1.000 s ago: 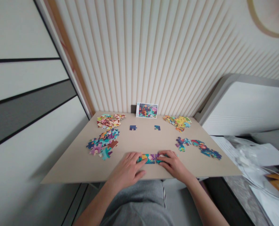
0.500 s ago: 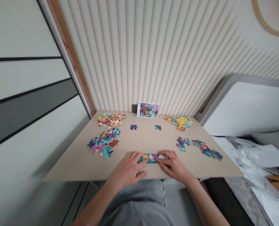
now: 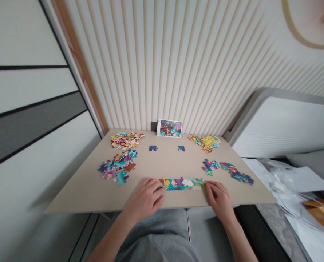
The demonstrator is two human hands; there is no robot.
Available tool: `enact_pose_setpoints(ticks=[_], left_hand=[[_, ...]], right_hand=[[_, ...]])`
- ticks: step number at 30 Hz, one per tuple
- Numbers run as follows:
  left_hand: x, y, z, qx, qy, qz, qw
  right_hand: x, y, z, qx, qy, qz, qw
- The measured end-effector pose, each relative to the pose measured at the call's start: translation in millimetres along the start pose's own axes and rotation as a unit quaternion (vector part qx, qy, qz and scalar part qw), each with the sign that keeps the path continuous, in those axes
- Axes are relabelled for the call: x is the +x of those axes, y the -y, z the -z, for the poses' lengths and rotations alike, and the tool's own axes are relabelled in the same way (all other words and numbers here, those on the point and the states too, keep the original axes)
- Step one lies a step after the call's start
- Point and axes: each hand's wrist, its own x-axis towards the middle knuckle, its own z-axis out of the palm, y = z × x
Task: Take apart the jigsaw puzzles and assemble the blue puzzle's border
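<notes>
A joined strip of colourful puzzle pieces [image 3: 178,183] lies near the front edge of the table [image 3: 166,200]. At the strip's left end rests my left hand [image 3: 148,194], its fingers bent together on that end and covering part of it. My right hand [image 3: 218,196] touches the right end with thumb and forefinger, the fingers closed against it. Two single dark blue pieces, one on the left [image 3: 153,148] and one on the right [image 3: 181,148], lie apart beyond the strip.
A picture card [image 3: 169,128] stands against the ribbed wall. Piles of pieces lie back left [image 3: 126,140], left [image 3: 118,167], back right [image 3: 205,142] and right [image 3: 237,173]. Papers and a clear plastic bag [image 3: 282,178] are beyond the table's right side.
My right hand has slid right, from the strip's middle to its right end, uncovering more pieces. My left hand has shifted slightly left. The whole view has moved a little.
</notes>
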Motion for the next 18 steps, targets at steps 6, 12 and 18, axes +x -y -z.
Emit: enact_pose_setpoints(ticks=[6,12,18], left_hand=[[-1.0,2.6,-1.2,-0.027,0.003,-0.033,0.999],[-0.7,4.0,-1.0,-0.022,-0.030,-0.047,0.998],[-22.3,26.0,-0.1,0.046,-0.064,0.034,0.996]], right_hand=[[-16.8,-4.1,5.8,-0.031,0.033,0.010,0.999],[-18.6,3.1,1.1,-0.046,0.005,-0.015,0.999],[-23.8,3.2,-1.8,-0.051,-0.013,-0.021,0.998]])
